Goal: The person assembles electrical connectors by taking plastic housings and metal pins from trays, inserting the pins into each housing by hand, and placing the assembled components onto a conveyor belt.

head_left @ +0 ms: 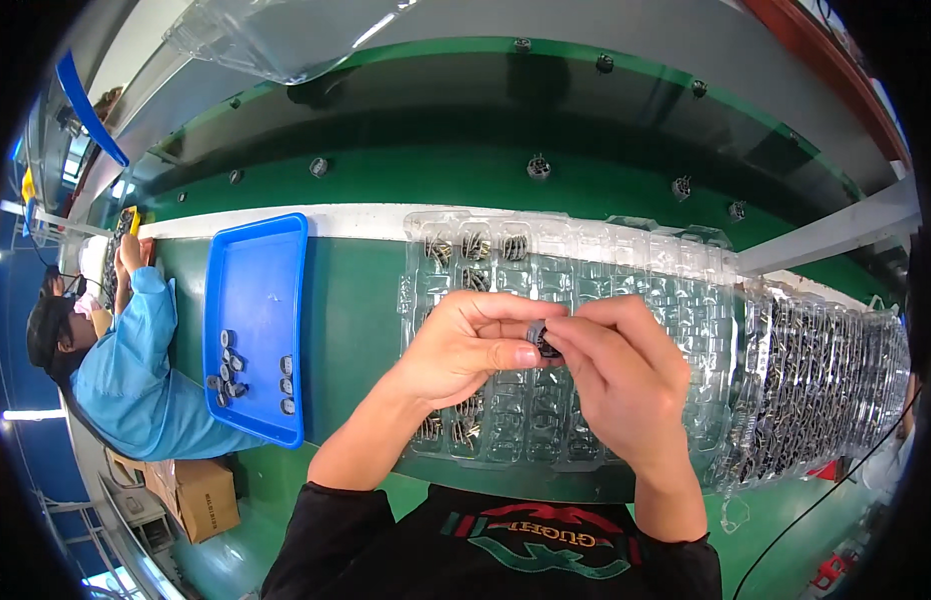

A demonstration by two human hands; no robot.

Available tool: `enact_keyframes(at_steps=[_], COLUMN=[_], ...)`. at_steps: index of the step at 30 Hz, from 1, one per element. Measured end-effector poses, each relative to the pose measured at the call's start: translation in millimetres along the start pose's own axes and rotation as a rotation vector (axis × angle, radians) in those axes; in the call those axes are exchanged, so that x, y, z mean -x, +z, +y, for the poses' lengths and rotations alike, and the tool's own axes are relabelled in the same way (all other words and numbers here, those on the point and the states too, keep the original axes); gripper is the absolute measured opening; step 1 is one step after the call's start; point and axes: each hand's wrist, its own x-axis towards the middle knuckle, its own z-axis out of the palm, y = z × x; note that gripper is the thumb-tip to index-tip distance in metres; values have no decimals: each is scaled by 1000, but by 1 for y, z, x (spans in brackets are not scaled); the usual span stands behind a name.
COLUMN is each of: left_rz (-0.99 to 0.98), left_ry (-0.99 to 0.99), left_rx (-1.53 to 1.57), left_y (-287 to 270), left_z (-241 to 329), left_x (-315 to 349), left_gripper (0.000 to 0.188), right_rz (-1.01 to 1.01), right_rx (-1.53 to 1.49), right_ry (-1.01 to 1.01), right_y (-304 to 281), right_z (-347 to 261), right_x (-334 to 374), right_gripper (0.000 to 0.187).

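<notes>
My left hand (456, 345) pinches a small round grey-and-black part (542, 338) between thumb and fingers. From the other side, the fingertips of my right hand (631, 375) close on the same part; whether they also hold some smaller piece is hidden. Both hands are above a clear plastic tray (646, 290) with moulded pockets. Several metallic parts (476, 247) fill pockets along the tray's left side, while many pockets at its middle and right hold nothing. My hands cover some of the pockets.
Left of the clear tray lies a blue tray (261, 270) holding several small round parts (229, 368). Filled clear trays (821, 385) stand at the right. Beyond the table's white edge, parts (539, 167) sit on a green belt. A person in blue (136, 365) sits at far left.
</notes>
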Motion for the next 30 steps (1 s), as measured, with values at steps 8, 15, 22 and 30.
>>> enact_keyframes(at_steps=[8, 15, 22, 30], left_rz=[145, 686, 800, 1062], left_ry=[67, 340, 415, 548], left_rx=[-356, -1173, -1537, -1684], left_y=[5, -88, -187, -180], left_z=[32, 103, 104, 119], left_x=[-6, -60, -97, -86], left_gripper=[33, 30, 26, 35], right_rz=[-35, -352, -384, -438], right_rx=[14, 188, 551, 351], right_ry=[-11, 190, 35, 202], right_y=[15, 19, 64, 58], right_z=[-5, 36, 58, 68], right_x=[-12, -25, -33, -35], right_gripper=[36, 25, 17, 23])
